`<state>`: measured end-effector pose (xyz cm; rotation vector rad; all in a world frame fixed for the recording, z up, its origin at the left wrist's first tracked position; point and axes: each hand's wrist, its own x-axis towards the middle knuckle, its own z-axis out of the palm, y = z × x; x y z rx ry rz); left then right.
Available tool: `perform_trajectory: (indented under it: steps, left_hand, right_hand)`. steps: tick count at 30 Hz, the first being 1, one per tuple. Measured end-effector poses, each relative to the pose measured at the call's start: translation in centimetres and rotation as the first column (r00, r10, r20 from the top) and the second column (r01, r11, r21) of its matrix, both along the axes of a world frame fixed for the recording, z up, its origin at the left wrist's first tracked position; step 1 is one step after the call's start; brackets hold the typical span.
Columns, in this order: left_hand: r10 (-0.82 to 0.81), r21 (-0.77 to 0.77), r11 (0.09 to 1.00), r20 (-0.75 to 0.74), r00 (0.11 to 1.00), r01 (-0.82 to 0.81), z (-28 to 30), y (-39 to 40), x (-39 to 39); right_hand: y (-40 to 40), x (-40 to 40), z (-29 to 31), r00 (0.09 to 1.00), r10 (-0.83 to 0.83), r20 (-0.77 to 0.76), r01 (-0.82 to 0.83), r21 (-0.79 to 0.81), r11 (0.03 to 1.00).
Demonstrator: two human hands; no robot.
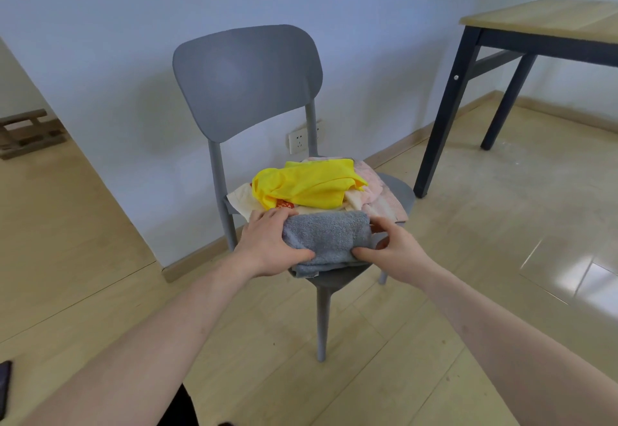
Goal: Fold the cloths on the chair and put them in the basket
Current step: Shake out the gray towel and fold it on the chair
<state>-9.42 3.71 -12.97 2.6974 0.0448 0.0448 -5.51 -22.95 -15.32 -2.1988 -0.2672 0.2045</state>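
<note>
A folded grey towel (326,236) sits at the front edge of the chair (247,77), your left hand (267,245) and right hand (394,248) clasping its ends, apparently to keep the fold intact, unfolded cloths (311,188) heaped just behind.

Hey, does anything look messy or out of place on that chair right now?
The yellow cloth lies crumpled on a loose heap behind the folded grey towel on the chair. No basket is in view.
</note>
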Motion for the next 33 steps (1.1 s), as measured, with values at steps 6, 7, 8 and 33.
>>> perform_trajectory:
  steps: [6, 7, 8, 33]
  left_hand:
    - [-0.089, -0.336, 0.941, -0.098, 0.991, 0.052, 1.3, 0.0, 1.1]
    - [-0.105, -0.398, 0.915, -0.092, 0.99, 0.06, 1.7, 0.0, 1.3]
    - [-0.111, -0.453, 0.889, -0.079, 0.991, 0.063, 1.9, -0.1, 1.6]
    - [0.154, -0.693, 0.525, -0.494, 0.856, -0.495, 23.9, -12.0, 4.5]
  right_hand:
    - [-1.2, 1.6, 0.8, 0.989, 0.037, -0.145, -0.01, 0.183, 0.983]
    - [-1.3, 1.8, 1.0, 0.987, 0.043, -0.154, -0.003, 0.255, 0.967]
    - [-1.5, 1.9, 1.2, 0.986, 0.055, -0.157, 0.002, 0.339, 0.941]
    - [-9.2, 4.4, 22.9, 0.717, -0.11, -0.689, 0.53, 0.435, 0.728]
